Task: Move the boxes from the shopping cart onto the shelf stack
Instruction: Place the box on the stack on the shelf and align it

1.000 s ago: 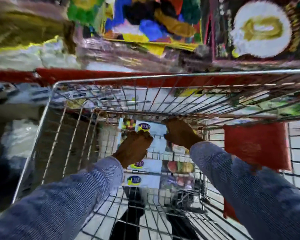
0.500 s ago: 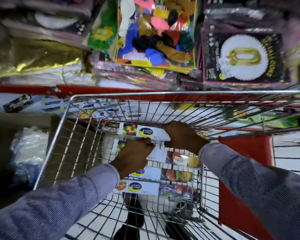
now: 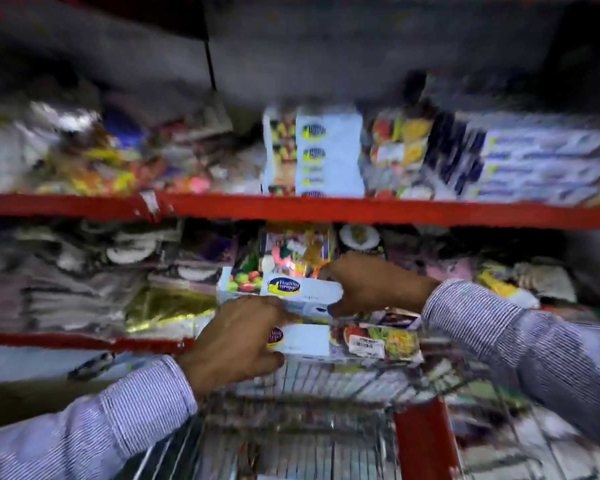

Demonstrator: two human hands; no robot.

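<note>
Two long white boxes with a blue oval logo and fruit pictures are held in front of me above the wire shopping cart (image 3: 326, 427). My left hand (image 3: 236, 341) grips the lower box (image 3: 343, 342) at its left end. My right hand (image 3: 371, 285) grips the upper box (image 3: 284, 287) at its right end. A stack of the same white boxes (image 3: 323, 154) stands on the upper shelf, above the red shelf rail (image 3: 395, 211). The frame is blurred by motion.
Shelves hold packed party goods, foil packs (image 3: 167, 306) and paper plates (image 3: 129, 252) at left. More long boxes (image 3: 541, 161) lie on the upper shelf at right. The cart's red seat flap (image 3: 426, 441) is at lower right.
Both hands have lifted the two boxes up out of the cart to shelf height. My view has swung up from the cart to the shelves.
</note>
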